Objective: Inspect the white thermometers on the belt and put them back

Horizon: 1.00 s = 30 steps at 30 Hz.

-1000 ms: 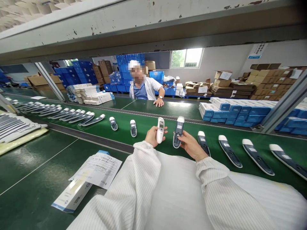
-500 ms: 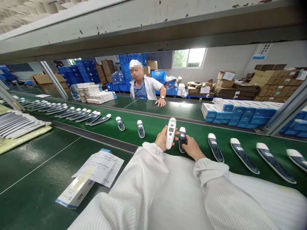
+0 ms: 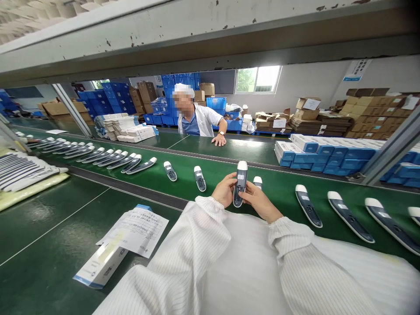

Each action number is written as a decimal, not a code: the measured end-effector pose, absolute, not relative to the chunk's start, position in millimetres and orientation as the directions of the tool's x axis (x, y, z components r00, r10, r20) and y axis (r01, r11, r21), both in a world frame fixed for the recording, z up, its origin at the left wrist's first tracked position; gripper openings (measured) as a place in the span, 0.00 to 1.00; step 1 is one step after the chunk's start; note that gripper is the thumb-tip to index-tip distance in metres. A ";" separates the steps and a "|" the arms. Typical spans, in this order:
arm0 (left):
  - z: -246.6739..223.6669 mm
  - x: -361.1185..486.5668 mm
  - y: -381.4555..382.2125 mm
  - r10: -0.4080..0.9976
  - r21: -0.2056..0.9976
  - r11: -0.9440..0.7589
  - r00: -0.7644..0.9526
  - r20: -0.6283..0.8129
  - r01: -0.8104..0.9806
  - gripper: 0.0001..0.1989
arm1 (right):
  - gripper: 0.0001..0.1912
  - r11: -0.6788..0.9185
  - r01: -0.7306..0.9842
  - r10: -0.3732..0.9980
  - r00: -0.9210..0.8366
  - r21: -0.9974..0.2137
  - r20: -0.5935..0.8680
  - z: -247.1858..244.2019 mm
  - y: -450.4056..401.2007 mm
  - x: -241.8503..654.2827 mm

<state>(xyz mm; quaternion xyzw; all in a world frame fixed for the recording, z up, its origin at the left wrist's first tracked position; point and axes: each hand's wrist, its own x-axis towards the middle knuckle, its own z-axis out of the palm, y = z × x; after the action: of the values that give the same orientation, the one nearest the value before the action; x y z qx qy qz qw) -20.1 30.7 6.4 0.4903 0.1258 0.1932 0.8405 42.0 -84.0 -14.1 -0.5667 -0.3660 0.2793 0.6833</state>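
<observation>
Above the green belt (image 3: 216, 174), my left hand (image 3: 225, 190) is closed on the left side of a thermometer-like device (image 3: 242, 177). The device is upright, its dark back with a label and an open compartment facing me, its white tip at the top. My right hand (image 3: 259, 199) grips the lower right side of the same device, fingers at the compartment. Just behind my right hand, another device (image 3: 257, 180) lies on the belt, mostly hidden. Single devices lie to the left (image 3: 200, 179) and right (image 3: 308, 205).
A person (image 3: 197, 116) stands across the belt, one hand on the far table. White and blue boxes (image 3: 328, 153) are stacked at the far right. A paper sheet (image 3: 138, 229) and a box (image 3: 100, 264) lie at the near left. A metal post (image 3: 390, 153) rises on the right.
The held device now shows its dark back instead of its white front. My right hand has left the device on the belt and grips the held one. Belt devices have shifted right.
</observation>
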 end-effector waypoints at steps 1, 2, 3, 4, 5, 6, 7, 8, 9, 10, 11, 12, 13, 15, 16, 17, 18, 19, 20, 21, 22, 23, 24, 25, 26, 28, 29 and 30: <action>6.7 -20.1 33.3 0.457 0.906 0.378 0.890 -0.005 -0.189 0.12 | 0.24 0.213 0.002 0.803 0.570 -0.977 0.176 -14.0 -85.5 42.1; 7.2 -20.7 37.2 0.480 0.948 0.269 0.877 0.018 -0.167 0.10 | 0.24 0.221 -0.025 0.808 0.564 -0.975 0.169 -13.6 -87.0 42.2; 7.8 -22.0 42.4 0.520 0.985 0.115 0.853 0.054 -0.133 0.10 | 0.24 0.226 -0.046 0.813 0.560 -0.973 0.162 -12.9 -88.4 42.3; 8.5 -24.2 48.9 0.575 0.994 -0.072 0.811 0.108 -0.081 0.11 | 0.24 0.227 -0.065 0.817 0.556 -0.972 0.154 -11.9 -89.5 42.3; 9.1 -27.0 56.6 0.635 0.967 -0.255 0.753 0.173 -0.007 0.13 | 0.24 0.224 -0.080 0.821 0.552 -0.971 0.144 -11.0 -90.3 42.3; 9.6 -30.4 64.9 0.692 0.919 -0.385 0.685 0.226 0.085 0.18 | 0.24 0.220 -0.091 0.826 0.547 -0.971 0.136 -10.2 -91.0 42.1; 9.9 -34.0 73.5 0.742 0.878 -0.444 0.623 0.248 0.179 0.23 | 0.24 0.219 -0.098 0.830 0.542 -0.971 0.132 -9.6 -91.3 42.0; 10.1 -37.3 81.8 0.784 0.860 -0.442 0.576 0.231 0.257 0.27 | 0.23 0.219 -0.100 0.831 0.540 -0.971 0.132 -9.3 -91.5 41.8; 10.3 -40.0 89.2 0.817 0.864 -0.398 0.547 0.182 0.308 0.29 | 0.23 0.220 -0.098 0.831 0.540 -0.971 0.134 -9.4 -91.6 41.6; 10.5 -41.8 95.1 0.835 0.881 -0.338 0.537 0.119 0.331 0.30 | 0.23 0.222 -0.095 0.828 0.543 -0.970 0.136 -9.8 -91.4 41.6; 10.9 -42.6 99.3 0.834 0.901 -0.284 0.548 0.063 0.328 0.29 | 0.23 0.224 -0.091 0.825 0.547 -0.970 0.140 -10.6 -91.0 41.6; 11.5 -42.3 101.3 0.820 0.921 -0.241 0.571 0.026 0.306 0.28 | 0.23 0.228 -0.085 0.820 0.554 -0.970 0.144 -11.6 -90.4 41.8; 12.1 -41.1 101.3 0.799 0.940 -0.206 0.601 0.002 0.271 0.27 | 0.24 0.233 -0.077 0.813 0.562 -0.969 0.151 -12.9 -89.6 42.1; 13.4 -37.4 95.5 0.736 0.977 -0.114 0.676 -0.040 0.182 0.23 | 0.25 0.241 -0.050 0.797 0.580 -0.969 0.169 -16.2 -87.0 43.4; 13.9 -35.4 90.3 0.699 0.989 -0.066 0.713 -0.051 0.135 0.21 | 0.25 0.242 -0.028 0.786 0.592 -0.970 0.179 -18.2 -85.4 44.5; 14.2 -33.5 84.3 0.665 0.995 -0.029 0.745 -0.049 0.092 0.19 | 0.25 0.238 -0.001 0.772 0.607 -0.971 0.188 -20.3 -83.7 45.9; 14.3 -32.0 77.9 0.629 0.999 0.018 0.776 -0.043 0.041 0.18 | 0.26 0.230 0.032 0.754 0.626 -0.973 0.199 -22.8 -82.1 47.9; 14.1 -30.7 71.6 0.587 0.995 0.097 0.809 -0.044 -0.016 0.16 | 0.26 0.210 0.078 0.729 0.651 -0.975 0.209 -25.4 -80.6 50.3; 13.9 -29.7 65.6 0.541 0.978 0.197 0.839 -0.050 -0.068 0.14 | 0.26 0.166 0.139 0.695 0.686 -0.976 0.216 -28.3 -79.5 53.3; 13.5 -29.0 60.1 0.495 0.948 0.301 0.867 -0.059 -0.108 0.13 | 0.25 0.089 0.217 0.655 0.723 -0.972 0.221 -31.3 -78.7 56.6; 13.1 -28.4 55.3 0.452 0.908 0.397 0.890 -0.066 -0.134 0.13 | 0.24 -0.025 0.306 0.613 0.757 -0.952 0.227 -34.3 -78.3 60.3; 12.7 -27.9 51.2 0.416 0.868 0.474 0.907 -0.071 -0.149 0.13 | 0.22 -0.157 0.386 0.575 0.784 -0.909 0.234 -37.2 -78.5 63.9; 12.5 -27.4 47.7 0.393 0.839 0.521 0.917 -0.076 -0.154 0.15 | 0.20 -0.281 0.445 0.545 0.803 -0.850 0.241 -39.9 -79.0 67.4; 12.4 -27.1 44.7 0.387 0.830 0.535 0.919 -0.080 -0.154 0.17 | 0.18 -0.376 0.482 0.526 0.814 -0.792 0.246 -42.2 -79.9 70.3; 12.4 -26.7 42.3 0.389 0.825 0.543 0.918 -0.082 -0.157 0.18 | 0.17 -0.432 0.502 0.518 0.818 -0.749 0.250 -43.9 -81.0 72.4; 12.6 -25.9 38.4 0.403 0.811 0.562 0.910 -0.097 -0.163 0.18 | 0.17 -0.465 0.515 0.511 0.821 -0.720 0.257 -44.9 -83.8 73.8; 12.7 -25.4 36.9 0.414 0.808 0.567 0.904 -0.109 -0.163 0.18 | 0.19 -0.468 0.521 0.505 0.821 -0.714 0.267 -43.9 -85.2 72.8; 12.6 -24.9 35.4 0.428 0.804 0.571 0.896 -0.122 -0.164 0.17 | 0.21 -0.474 0.536 0.497 0.818 -0.698 0.290 -41.9 -86.4 70.8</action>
<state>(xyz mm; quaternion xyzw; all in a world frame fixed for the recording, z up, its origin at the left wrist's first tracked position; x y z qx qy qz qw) -24.9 35.4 12.6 0.4310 0.1532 0.1693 0.8730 70.8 -86.4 -41.9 -0.8583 -0.3007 -0.0236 0.4152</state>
